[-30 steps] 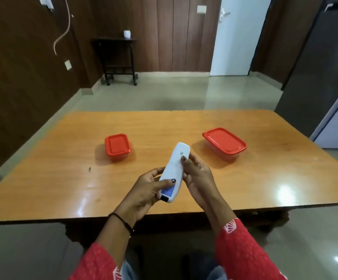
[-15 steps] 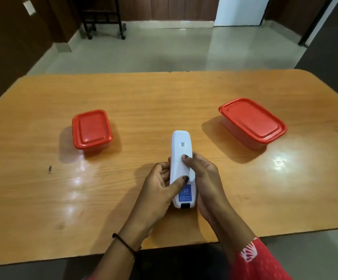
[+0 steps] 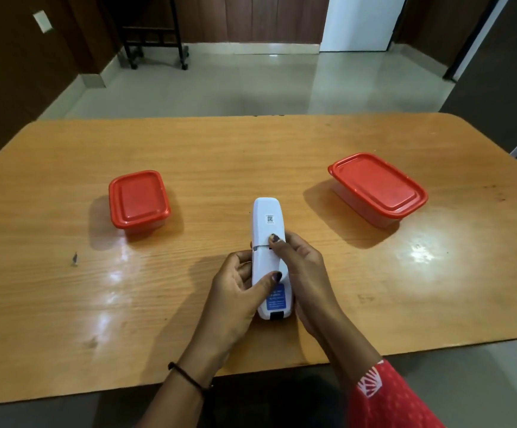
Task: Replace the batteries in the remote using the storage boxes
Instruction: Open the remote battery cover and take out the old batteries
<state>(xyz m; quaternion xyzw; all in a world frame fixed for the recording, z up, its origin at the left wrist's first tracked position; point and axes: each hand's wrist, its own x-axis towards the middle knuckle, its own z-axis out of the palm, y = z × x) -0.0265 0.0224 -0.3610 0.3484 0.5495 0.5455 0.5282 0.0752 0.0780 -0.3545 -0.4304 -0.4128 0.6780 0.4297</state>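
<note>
- Remote (image 3: 268, 230): held back-up low over the bench (image 3: 65, 304), between the lidded small box (image 3: 139, 199) and large box (image 3: 377, 186).
- Left grip (image 3: 235, 298): clasped round the remote's lower half, thumb laid across its back.
- Right grip (image 3: 303, 273): clasped on its right side, thumb set at the cover seam.

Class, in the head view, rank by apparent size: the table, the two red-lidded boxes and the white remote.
1. table
2. right box
3. left box and remote: similar in area, and the remote is nearer the camera, so left unranked.
</note>
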